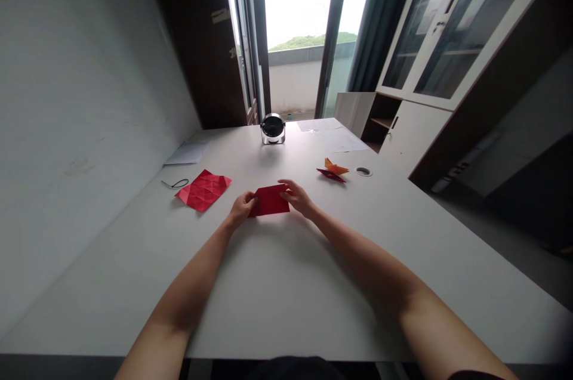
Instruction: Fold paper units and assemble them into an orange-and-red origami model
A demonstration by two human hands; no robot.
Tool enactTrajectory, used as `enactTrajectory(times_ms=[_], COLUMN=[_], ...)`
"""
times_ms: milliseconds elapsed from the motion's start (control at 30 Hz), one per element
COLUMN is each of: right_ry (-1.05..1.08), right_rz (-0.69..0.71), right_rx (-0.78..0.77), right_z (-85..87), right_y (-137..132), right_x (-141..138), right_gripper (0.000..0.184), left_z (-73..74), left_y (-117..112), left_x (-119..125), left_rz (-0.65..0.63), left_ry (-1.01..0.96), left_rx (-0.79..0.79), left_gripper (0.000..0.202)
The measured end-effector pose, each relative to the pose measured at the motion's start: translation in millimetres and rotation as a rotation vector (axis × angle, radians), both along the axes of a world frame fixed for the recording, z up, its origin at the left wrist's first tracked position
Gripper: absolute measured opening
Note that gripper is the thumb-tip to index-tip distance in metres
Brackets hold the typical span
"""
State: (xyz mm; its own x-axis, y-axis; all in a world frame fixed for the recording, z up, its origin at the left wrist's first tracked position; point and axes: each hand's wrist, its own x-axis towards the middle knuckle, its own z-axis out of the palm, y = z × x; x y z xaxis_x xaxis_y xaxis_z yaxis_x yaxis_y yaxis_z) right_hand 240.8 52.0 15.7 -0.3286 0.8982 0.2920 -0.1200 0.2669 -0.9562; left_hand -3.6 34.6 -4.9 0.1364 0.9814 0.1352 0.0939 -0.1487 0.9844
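A folded red paper point(270, 201) lies on the white table point(286, 284) in front of me. My left hand point(242, 207) pinches its left edge with closed fingers. On the paper's right edge my right hand point(297, 195) grips it, thumb curled over the top. A second red sheet point(203, 190), creased in a grid, lies flat to the left of my hands. To the right, folded orange and red paper shapes point(333, 170) rest on the table.
A small black and silver fan point(273, 128) stands at the far end of the table. White sheets point(188, 153) lie at the back left and more white sheets point(333, 135) at the back right. A black loop point(175, 184) and a round cable hole point(363, 171) are nearby.
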Motion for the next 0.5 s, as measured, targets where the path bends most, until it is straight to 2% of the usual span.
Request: enactTrajectory(times_ms=[100,167,300,400,500], right_ry=[0.084,0.105,0.016,-0.205,-0.434], right_rz=[0.089,0.075,-0.054,-0.154,-0.159], right_rx=[-0.059,-0.072,-0.062,0.103,0.268], right_z=[2.3,1.8,1.0,1.7,0.9], right_y=[-2,-2,0,-2,-8], right_x=[-1,-2,-5,-9,-12], right_gripper=[0.059,0.064,0.049,0.033,0.034], left_z=[1.8,2.4,1.7,2.8,6.9], left_y=[0,-1,-2,-3,-6], left_x=[1,2,4,5,7], left_rz=[0.02,0.021,-0.013,0.008,0.016], left_ry=[-0.075,-0.104,-0.132,-0.09,-0.017], left_rx=[-0.04,-0.059,-0.044,-0.013,0.005], left_gripper=[0.032,0.034,0.034,0.034,0.038])
